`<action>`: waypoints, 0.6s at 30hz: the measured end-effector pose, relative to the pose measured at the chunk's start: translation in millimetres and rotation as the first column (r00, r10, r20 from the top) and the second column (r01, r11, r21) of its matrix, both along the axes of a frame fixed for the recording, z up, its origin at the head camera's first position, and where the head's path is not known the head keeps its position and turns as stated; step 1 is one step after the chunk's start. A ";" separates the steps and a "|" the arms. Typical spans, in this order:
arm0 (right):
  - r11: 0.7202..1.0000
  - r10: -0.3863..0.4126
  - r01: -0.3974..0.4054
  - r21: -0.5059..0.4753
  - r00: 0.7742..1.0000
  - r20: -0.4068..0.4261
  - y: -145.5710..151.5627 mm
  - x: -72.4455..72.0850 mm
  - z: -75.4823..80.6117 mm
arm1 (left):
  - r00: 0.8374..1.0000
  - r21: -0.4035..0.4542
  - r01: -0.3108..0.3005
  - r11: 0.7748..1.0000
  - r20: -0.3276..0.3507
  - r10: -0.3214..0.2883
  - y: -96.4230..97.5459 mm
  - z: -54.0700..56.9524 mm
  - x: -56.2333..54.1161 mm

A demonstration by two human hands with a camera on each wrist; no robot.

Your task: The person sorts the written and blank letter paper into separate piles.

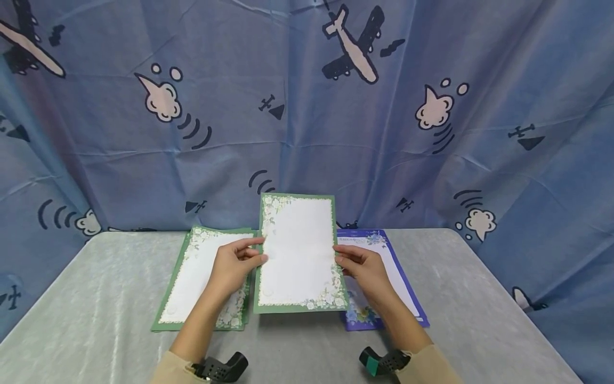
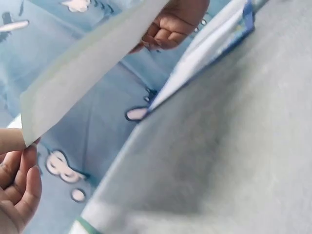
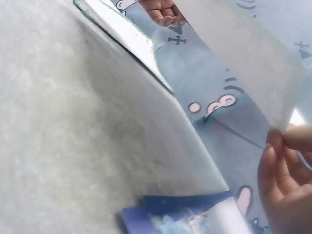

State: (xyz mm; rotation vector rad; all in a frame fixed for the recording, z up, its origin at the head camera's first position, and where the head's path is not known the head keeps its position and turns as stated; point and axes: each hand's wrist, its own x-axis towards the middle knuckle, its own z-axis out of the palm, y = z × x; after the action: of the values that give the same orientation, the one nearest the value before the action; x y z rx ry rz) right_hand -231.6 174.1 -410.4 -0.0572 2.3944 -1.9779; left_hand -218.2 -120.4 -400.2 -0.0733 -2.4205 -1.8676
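Between both hands, a sheet of paper with a green floral border is held up above the table, its printed face toward the head camera. My left hand pinches its left edge between thumb and fingers. The right edge is pinched by my right hand. Both wrist views show the sheet's plain back, raised off the tabletop. Behind the left forearm lies a stack of green-bordered paper. Sheets with a purple-blue border lie behind the right forearm, partly covered by the hand and the raised sheet.
A pale grey cloth covers the table. A blue curtain printed with airplanes and clouds hangs along the back edge and sides. Dark wrist cameras, the left one and the right one, are strapped at the beige sleeves.
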 end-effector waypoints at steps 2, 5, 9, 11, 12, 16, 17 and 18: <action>1.000 0.001 -0.001 -0.003 1.000 -0.002 0.8 1.3 4.2 | 1.000 -0.001 0.004 1.000 -0.014 -0.004 0.0 4.7 2.0; 1.000 0.003 -0.003 -0.004 1.000 -0.011 2.4 3.5 12.1 | 0.999 -0.006 0.005 1.000 -0.035 -0.005 0.4 12.7 5.1; 1.000 0.012 -0.012 -0.001 1.000 -0.026 4.9 7.3 23.5 | 0.999 -0.006 -0.002 1.000 -0.052 0.001 1.6 22.6 8.8; 1.000 0.020 -0.020 0.002 0.999 -0.039 5.8 9.9 28.9 | 0.998 0.001 -0.004 1.000 -0.058 0.004 1.9 26.9 10.8; 1.000 0.024 -0.024 0.003 0.999 -0.047 6.2 11.2 31.4 | 0.998 0.006 -0.005 1.000 -0.060 0.006 2.1 28.7 11.6; 1.000 0.022 -0.021 0.007 0.992 -0.127 5.3 16.8 40.1 | 0.996 0.023 -0.012 1.000 -0.085 0.014 3.4 38.1 16.8; 1.000 0.017 -0.015 0.012 0.988 -0.151 4.6 18.3 42.5 | 0.995 0.025 -0.014 1.000 -0.094 0.017 3.8 40.9 18.3; 1.000 0.011 -0.008 0.020 0.985 -0.173 4.1 19.5 45.0 | 0.994 0.026 -0.017 1.000 -0.104 0.020 4.3 43.9 19.9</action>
State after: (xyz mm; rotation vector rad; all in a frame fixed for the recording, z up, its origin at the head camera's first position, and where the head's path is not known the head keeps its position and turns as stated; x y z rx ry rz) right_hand -212.1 178.1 -365.3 -0.2500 2.5097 -2.0244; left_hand -198.3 -116.1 -356.3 -0.1423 -2.3212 -1.8370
